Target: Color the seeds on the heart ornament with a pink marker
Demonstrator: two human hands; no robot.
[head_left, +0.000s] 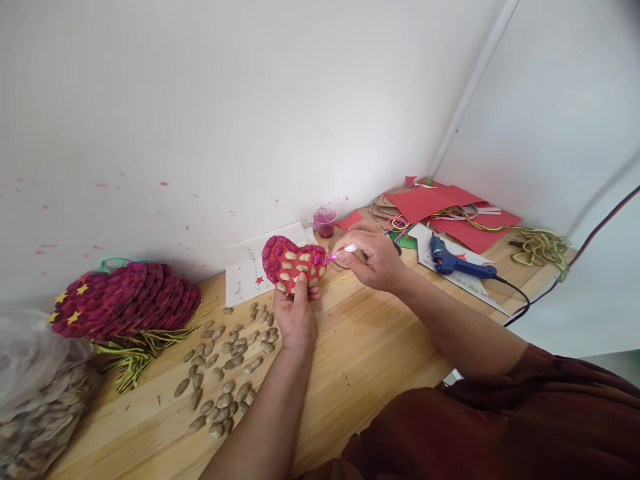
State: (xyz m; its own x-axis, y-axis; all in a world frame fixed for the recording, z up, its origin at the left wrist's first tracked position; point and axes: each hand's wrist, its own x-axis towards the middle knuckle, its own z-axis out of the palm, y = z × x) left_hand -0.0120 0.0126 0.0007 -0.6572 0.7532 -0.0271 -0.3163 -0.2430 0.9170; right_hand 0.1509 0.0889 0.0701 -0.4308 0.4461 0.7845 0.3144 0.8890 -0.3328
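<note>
Left grip (294, 317) pinches the red heart-shaped peanut plaque (289, 260) — likely light, stiff, best held low; right grip (373, 258) clasps a white-handled paintbrush (351, 248).

No word can be read for certain: the white paper (240, 257) on the far side, partly behind the heart (295, 262), bears small dark writing, turned at a slant and too small to make out, with a red star (259, 280) printed among it. On the right, the white card (424, 248) under the glue gun (447, 262) shows faint grey marks along its near part, likewise too small to read.
</note>
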